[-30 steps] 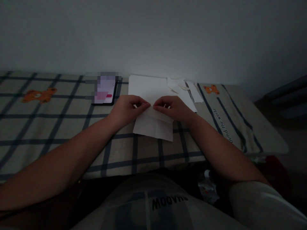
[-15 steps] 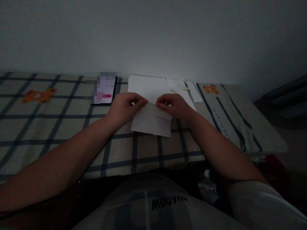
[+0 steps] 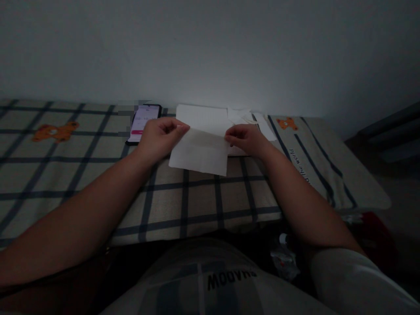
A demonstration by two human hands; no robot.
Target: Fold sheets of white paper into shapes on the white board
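A thin white sheet of paper (image 3: 199, 151) hangs between my two hands, its lower edge tilted toward me over the cloth. My left hand (image 3: 162, 136) pinches its upper left corner between thumb and fingers. At the upper right corner, my right hand (image 3: 246, 138) grips the paper in the same way. Behind the held sheet lies a white pad of paper (image 3: 201, 114), partly covered by it. Torn paper pieces (image 3: 241, 114) rest at the pad's right side, some hidden behind my right hand.
A phone (image 3: 144, 114) with a lit screen lies left of the pad, partly behind my left hand. The checked tablecloth (image 3: 200, 210) covers the table up to the wall (image 3: 210, 52). A plastic bottle (image 3: 285, 256) stands below the table's front edge.
My hands have moved apart, now at the sheet's two upper corners. The paper is spread wider and flatter and sits slightly higher and further left.
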